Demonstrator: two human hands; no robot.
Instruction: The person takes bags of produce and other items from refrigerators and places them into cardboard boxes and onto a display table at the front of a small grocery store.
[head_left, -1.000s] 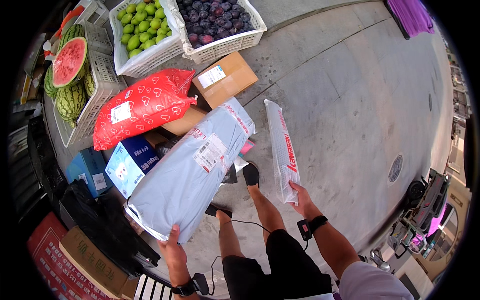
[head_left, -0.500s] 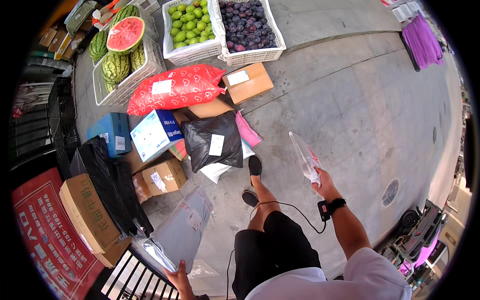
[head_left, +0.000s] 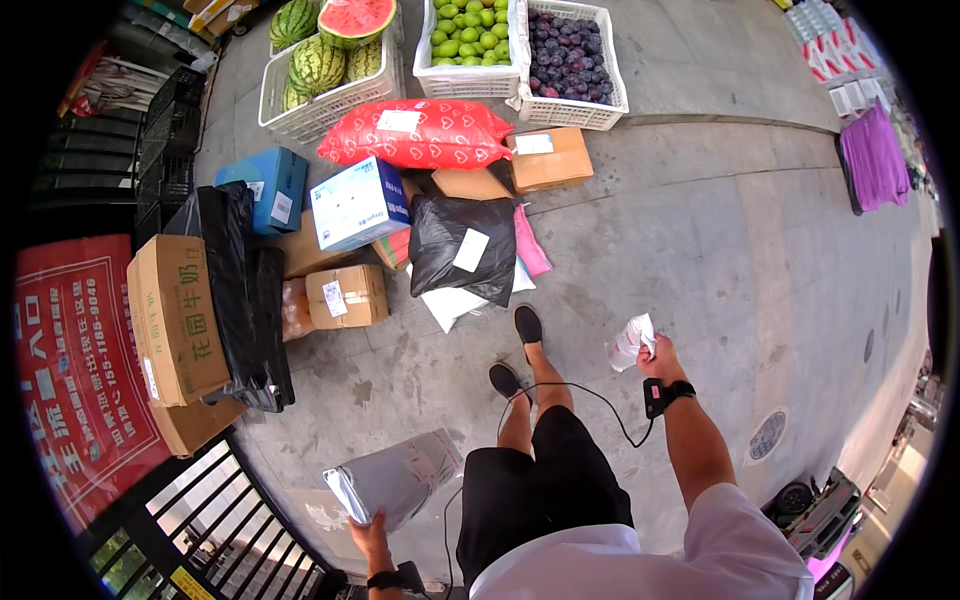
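Note:
Lower left, my left hand (head_left: 371, 537) grips one end of a flat grey plastic mailing bag (head_left: 405, 478), which points away to the right beside my leg. A white layer shows at its gripped end; whether it is one bag or a stack I cannot tell. On the right, my right hand (head_left: 660, 358) is closed on a small clear plastic bag (head_left: 626, 344) with red print, bunched near the fingers. Both hands are held above the pavement. The nearest parcel ahead is a black plastic parcel (head_left: 440, 250) with a white label.
Around it lie a red heart-patterned parcel (head_left: 420, 140), a blue-and-white box (head_left: 345, 215), a pink parcel (head_left: 529, 243) and several cartons (head_left: 347, 297). Fruit crates (head_left: 570, 115) stand behind. A black railing (head_left: 245, 520) and red banner (head_left: 80, 350) border the left. A cable crosses my legs.
My view has shifted, so the parcels appear farther right. The clear bag stretched out long before and is now shorter and crumpled. The grey bag has swung lower and flatter.

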